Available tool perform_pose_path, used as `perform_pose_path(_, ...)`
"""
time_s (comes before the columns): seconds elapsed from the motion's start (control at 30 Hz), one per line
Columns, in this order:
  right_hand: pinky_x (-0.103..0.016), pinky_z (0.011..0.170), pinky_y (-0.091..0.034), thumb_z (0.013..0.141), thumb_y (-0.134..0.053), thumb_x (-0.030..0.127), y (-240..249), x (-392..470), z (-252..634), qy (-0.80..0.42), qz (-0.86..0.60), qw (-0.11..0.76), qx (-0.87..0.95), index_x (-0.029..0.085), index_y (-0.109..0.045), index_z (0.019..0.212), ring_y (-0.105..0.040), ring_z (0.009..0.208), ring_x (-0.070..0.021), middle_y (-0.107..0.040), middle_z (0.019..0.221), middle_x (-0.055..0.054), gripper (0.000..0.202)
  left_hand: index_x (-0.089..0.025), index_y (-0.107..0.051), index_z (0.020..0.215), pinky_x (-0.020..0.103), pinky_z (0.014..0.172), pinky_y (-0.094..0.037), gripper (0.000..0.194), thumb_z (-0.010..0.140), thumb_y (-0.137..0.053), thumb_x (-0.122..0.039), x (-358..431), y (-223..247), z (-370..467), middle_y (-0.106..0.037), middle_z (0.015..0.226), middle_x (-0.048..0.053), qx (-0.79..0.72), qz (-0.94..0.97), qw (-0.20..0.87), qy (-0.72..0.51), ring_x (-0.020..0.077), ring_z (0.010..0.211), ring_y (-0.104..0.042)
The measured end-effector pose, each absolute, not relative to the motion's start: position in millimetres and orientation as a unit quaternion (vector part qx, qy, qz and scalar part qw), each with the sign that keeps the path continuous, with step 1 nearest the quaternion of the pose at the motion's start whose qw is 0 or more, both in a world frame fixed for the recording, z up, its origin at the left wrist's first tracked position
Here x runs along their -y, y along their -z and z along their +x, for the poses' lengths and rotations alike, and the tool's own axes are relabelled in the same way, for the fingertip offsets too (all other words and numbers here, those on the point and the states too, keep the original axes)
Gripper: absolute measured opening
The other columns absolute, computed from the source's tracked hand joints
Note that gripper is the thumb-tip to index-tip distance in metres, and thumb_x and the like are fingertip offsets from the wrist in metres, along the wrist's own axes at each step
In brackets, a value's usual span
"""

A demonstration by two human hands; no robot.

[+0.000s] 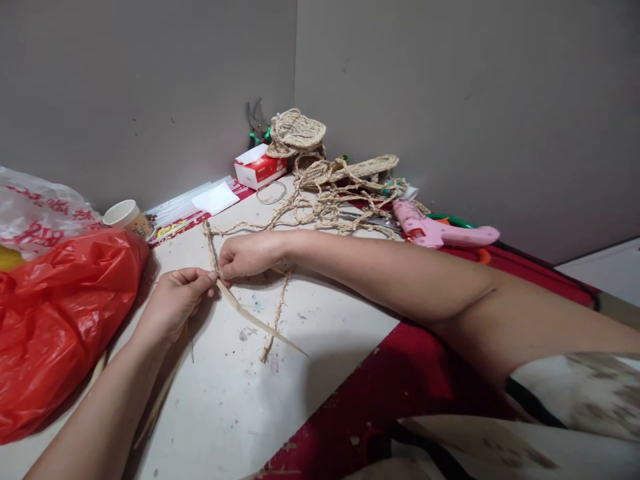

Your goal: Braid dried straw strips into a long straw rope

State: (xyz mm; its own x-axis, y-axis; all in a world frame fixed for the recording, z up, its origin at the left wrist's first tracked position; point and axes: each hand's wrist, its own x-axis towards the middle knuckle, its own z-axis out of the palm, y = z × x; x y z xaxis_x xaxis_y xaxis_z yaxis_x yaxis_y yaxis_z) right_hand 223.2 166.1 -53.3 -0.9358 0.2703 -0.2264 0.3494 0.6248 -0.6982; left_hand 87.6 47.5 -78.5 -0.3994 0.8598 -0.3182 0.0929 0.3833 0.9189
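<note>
My left hand (187,293) pinches a braided straw cord, thumb against fingers, at the point where the braid meets its loose flat strands. Right beside it, my right hand (250,255) is closed on the same spot, its fingertips partly hidden. The braided cord (210,241) runs up from my fingers and bends toward the heap at the back. One pale flat straw strand (263,325) trails down to the right over the white board (215,413). Other loose strands (159,407) hang below my left wrist. A finished cord end (273,333) lies under the trailing strand.
Coiled straw cord (297,133) and tangled cord (335,200) lie at the back, near a red-and-white box (260,170) and pruning shears (257,123). A pink glue gun (440,230) is at right. On the left are a red plastic bag (65,320) and a paper cup (125,217).
</note>
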Motion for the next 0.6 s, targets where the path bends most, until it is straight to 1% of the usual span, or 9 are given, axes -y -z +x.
perform_pose_path(0.07,-0.022,0.044,-0.025,0.077,-0.051,0.019,54,-169,223,0.38,0.157,0.056,-0.91,0.013,-0.067,0.076,-0.036,0.044,-0.0065,-0.046,0.052,0.003,0.017,-0.012,-0.059,0.057,0.014,0.033,-0.012,0.03,0.063,-0.074,-0.037,-48,77,88,-0.04,0.04,-0.006,-0.702,0.323,0.455,-0.443,0.0,0.033,-0.023)
perform_pose_path(0.13,-0.022,0.046,-0.027,0.078,-0.05,0.02,54,-174,223,0.367,0.132,0.069,-0.918,0.013,-0.068,0.076,-0.038,0.046,-0.007,-0.05,0.055,0.002,0.019,-0.012,-0.061,0.063,0.014,0.033,-0.011,0.028,0.059,-0.076,-0.034,-48,76,90,-0.046,0.046,-0.005,-0.689,0.301,0.473,-0.46,-0.0009,0.033,-0.023)
perform_pose_path(0.2,-0.022,0.049,-0.029,0.079,-0.05,0.02,51,-180,224,0.353,0.109,0.086,-0.925,0.012,-0.069,0.076,-0.041,0.049,-0.0072,-0.054,0.058,0.0,0.021,-0.012,-0.062,0.068,0.014,0.032,-0.011,0.027,0.056,-0.077,-0.032,-49,75,91,-0.049,0.049,-0.005,-0.677,0.281,0.481,-0.481,-0.0012,0.033,-0.024)
perform_pose_path(0.27,-0.022,0.051,-0.03,0.08,-0.051,0.022,46,-188,227,0.342,0.101,0.092,-0.93,0.012,-0.07,0.077,-0.041,0.05,-0.0072,-0.055,0.059,0.0,0.022,-0.013,-0.061,0.068,0.014,0.032,-0.011,0.026,0.056,-0.077,-0.03,-49,75,93,-0.047,0.047,-0.006,-0.667,0.267,0.485,-0.499,-0.001,0.032,-0.023)
perform_pose_path(0.37,-0.022,0.053,-0.034,0.082,-0.051,0.023,35,-197,234,0.336,0.142,0.077,-0.928,0.012,-0.069,0.083,-0.044,0.05,-0.0076,-0.057,0.059,0.0,0.022,-0.013,-0.06,0.066,0.015,0.033,-0.011,0.021,0.058,-0.074,-0.027,-49,78,97,-0.041,0.042,-0.008,-0.658,0.264,0.48,-0.516,-0.0003,0.031,-0.023)
perform_pose_path(0.43,-0.022,0.057,-0.037,0.083,-0.051,0.022,27,-196,237,0.326,0.184,0.025,-0.927,0.012,-0.068,0.09,-0.051,0.056,-0.0088,-0.062,0.068,-0.003,0.021,-0.012,-0.061,0.065,0.016,0.033,-0.011,0.017,0.061,-0.07,-0.026,-48,83,102,-0.039,0.041,-0.008,-0.66,0.27,0.465,-0.524,0.0006,0.03,-0.023)
perform_pose_path(0.5,-0.022,0.064,-0.04,0.083,-0.05,0.019,20,-190,235,0.302,0.208,-0.067,-0.928,0.011,-0.067,0.095,-0.056,0.066,-0.0103,-0.066,0.08,-0.006,0.022,-0.012,-0.061,0.064,0.017,0.033,-0.012,0.014,0.064,-0.067,-0.024,-48,87,107,-0.038,0.039,-0.008,-0.667,0.284,0.445,-0.526,0.0017,0.03,-0.024)
perform_pose_path(0.57,-0.023,0.069,-0.041,0.082,-0.05,0.016,14,-177,227,0.279,0.197,-0.143,-0.929,0.01,-0.067,0.097,-0.058,0.074,-0.0113,-0.067,0.088,-0.007,0.023,-0.012,-0.062,0.063,0.018,0.033,-0.015,0.011,0.066,-0.066,-0.022,-49,92,111,-0.038,0.039,-0.008,-0.671,0.284,0.423,-0.538,0.0023,0.03,-0.026)
perform_pose_path(0.6,-0.023,0.07,-0.041,0.081,-0.05,0.014,11,-168,220,0.274,0.177,-0.158,-0.932,0.01,-0.067,0.097,-0.058,0.076,-0.0116,-0.068,0.089,-0.008,0.023,-0.011,-0.061,0.062,0.018,0.034,-0.019,0.011,0.066,-0.067,-0.02,-50,94,113,-0.041,0.041,-0.007,-0.674,0.284,0.411,-0.545,0.0024,0.032,-0.029)
